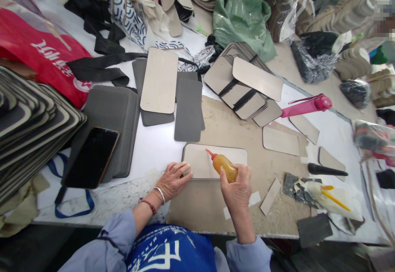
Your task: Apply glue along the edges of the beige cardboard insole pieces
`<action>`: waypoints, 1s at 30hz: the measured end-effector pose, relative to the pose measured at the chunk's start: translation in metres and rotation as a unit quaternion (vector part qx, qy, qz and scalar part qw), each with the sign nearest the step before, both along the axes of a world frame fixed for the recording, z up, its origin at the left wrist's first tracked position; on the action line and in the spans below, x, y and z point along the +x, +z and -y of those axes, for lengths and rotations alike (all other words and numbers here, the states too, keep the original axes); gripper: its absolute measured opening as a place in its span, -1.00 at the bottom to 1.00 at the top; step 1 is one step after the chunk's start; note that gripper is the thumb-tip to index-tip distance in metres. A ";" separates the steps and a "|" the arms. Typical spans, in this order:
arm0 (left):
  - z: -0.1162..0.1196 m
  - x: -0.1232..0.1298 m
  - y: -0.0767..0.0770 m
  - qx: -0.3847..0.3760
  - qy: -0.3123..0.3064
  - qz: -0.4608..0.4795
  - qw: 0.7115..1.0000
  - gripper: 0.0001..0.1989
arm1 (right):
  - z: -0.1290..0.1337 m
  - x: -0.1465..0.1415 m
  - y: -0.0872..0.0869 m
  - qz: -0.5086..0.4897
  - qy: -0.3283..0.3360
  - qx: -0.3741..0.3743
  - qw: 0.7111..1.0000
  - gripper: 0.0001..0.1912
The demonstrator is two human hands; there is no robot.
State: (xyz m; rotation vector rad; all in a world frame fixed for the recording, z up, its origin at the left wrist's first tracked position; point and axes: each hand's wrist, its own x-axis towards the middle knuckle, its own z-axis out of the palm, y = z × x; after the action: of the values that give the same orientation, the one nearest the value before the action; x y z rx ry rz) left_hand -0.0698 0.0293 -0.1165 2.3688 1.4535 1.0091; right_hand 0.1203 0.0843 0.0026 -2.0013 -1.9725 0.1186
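Observation:
A beige rectangular panel (197,161) with rounded corners lies flat on the board before me, with dark edges showing beneath it. My left hand (174,180) is closed over its left edge, fingers bent together onto the surface. In my right hand (237,187) is a squeeze bottle (224,166) of amber liquid, gripped around its body. Its red nozzle points up and left, over the middle of the panel. Whether the tip touches the surface I cannot tell.
Beyond lie grey panels (188,109), another beige panel (159,80) and strapped panel stacks (247,99). A phone (92,156) rests on grey sheets at left. To the right are a pink umbrella-like tube (305,106), a black-handled tool (327,169) and a glue-smeared container (333,200).

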 end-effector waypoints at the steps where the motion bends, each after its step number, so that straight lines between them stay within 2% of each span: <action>1: 0.000 0.000 0.000 -0.002 -0.001 -0.002 1.000 -0.76 | 0.000 -0.002 0.001 -0.006 0.006 0.002 1.000 -0.80; 7: 0.001 0.000 0.000 -0.002 0.001 -0.001 1.000 -0.75 | 0.004 -0.031 0.003 -0.050 0.075 0.008 0.996 -0.85; 12: 0.001 0.000 -0.001 0.000 -0.002 -0.001 1.000 -0.75 | 0.004 -0.036 0.001 -0.033 0.079 -0.002 0.996 -0.84; 16: 0.000 0.001 0.000 0.000 0.002 -0.002 1.000 -0.76 | 0.002 -0.019 0.000 -0.006 0.051 0.008 0.999 -0.84; 21: 0.000 0.001 0.001 -0.003 0.002 0.000 1.000 -0.77 | 0.000 0.009 -0.001 0.027 -0.016 0.002 0.999 -0.79; 30: 0.000 0.000 0.002 -0.006 -0.010 0.001 1.000 -0.72 | -0.010 0.062 0.000 0.093 -0.110 0.004 0.990 -0.74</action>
State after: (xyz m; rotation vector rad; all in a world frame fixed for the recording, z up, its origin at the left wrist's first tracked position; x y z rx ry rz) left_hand -0.0697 0.0295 -0.1144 2.3682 1.4293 0.9942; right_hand 0.1820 0.0944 0.0027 -2.2811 -1.8354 -0.1320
